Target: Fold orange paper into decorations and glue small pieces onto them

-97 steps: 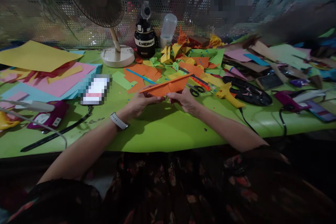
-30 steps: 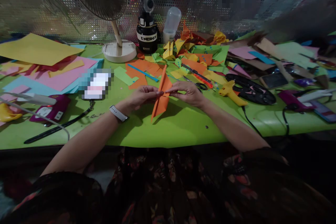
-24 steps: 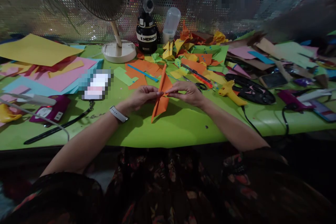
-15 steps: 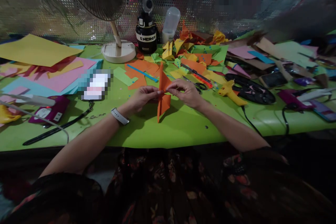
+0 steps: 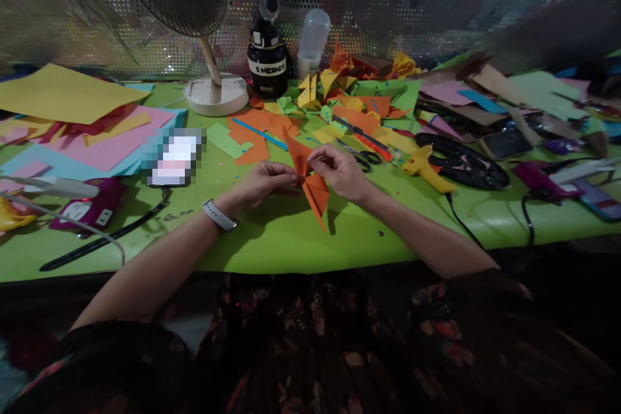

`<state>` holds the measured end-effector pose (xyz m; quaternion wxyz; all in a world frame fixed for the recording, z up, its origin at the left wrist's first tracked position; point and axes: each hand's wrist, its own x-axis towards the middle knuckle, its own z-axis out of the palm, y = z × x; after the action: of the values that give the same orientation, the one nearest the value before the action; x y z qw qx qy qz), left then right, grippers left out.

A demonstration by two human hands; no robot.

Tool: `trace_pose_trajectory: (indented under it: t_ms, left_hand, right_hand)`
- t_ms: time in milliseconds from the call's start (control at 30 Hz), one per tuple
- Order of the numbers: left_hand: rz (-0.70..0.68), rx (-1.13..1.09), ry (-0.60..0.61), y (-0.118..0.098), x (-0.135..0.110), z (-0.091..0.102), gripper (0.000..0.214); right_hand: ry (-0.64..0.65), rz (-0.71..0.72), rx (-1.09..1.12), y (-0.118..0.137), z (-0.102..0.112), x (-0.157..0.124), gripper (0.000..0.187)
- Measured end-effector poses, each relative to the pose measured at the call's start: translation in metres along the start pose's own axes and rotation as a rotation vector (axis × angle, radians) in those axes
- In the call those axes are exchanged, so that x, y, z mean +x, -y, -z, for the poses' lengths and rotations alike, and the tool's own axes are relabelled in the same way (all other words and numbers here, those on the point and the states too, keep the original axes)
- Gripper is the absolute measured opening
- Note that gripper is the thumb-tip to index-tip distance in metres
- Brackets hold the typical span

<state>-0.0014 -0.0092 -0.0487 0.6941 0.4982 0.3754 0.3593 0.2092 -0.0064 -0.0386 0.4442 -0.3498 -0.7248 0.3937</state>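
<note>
A folded orange paper piece (image 5: pixel 316 194) with pointed ends is held above the green table (image 5: pixel 272 249), one point toward the back and one toward me. My left hand (image 5: pixel 266 182) pinches it at its middle from the left, thumb on top. From the right, my right hand (image 5: pixel 339 171) has thumb and forefinger closed at the paper's upper half, near the centre. The fingertips partly hide the paper's middle. Behind it lie flat orange paper scraps (image 5: pixel 252 142) and a thin blue strip (image 5: pixel 259 134).
A fan (image 5: pixel 216 96), a black bottle (image 5: pixel 266 68) and a clear bottle (image 5: pixel 313 35) stand at the back. Scissors (image 5: pixel 366 158), a yellow glue gun (image 5: pixel 427 168) and a black oval tray (image 5: pixel 478 162) lie to the right. A phone (image 5: pixel 172 158) and paper sheets (image 5: pixel 68 94) are at left.
The orange paper has turned, its near point swinging right and more of its folded face showing. Both hands keep to its middle, and the view has shifted slightly.
</note>
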Motion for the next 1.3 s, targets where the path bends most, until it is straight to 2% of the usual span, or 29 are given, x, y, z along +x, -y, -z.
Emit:
trace_pose_trajectory:
  t_ms: [500,667,967,1167,1300]
  left_hand:
    - [-0.03,0.006,0.022,-0.002,-0.001,-0.005,0.026]
    - [-0.099,0.075,-0.034,-0.002,-0.001,-0.012,0.029]
    - [-0.182,0.119,-0.146,0.002,0.0,-0.016,0.034]
    - [-0.164,0.146,-0.141,0.002,0.0,-0.016,0.034]
    - [-0.162,0.152,-0.104,0.002,-0.001,-0.016,0.033]
  right_hand:
    - [-0.017,0.042,0.001,-0.005,-0.007,0.001,0.02]
    - [0.001,0.059,0.006,-0.005,-0.007,0.002,0.018]
    - [0.0,0.022,0.06,-0.005,-0.008,0.004,0.022]
    - [-0.139,-0.074,0.211,-0.001,-0.005,0.006,0.035]
    - [-0.13,-0.109,0.187,-0.003,-0.002,0.008,0.033]
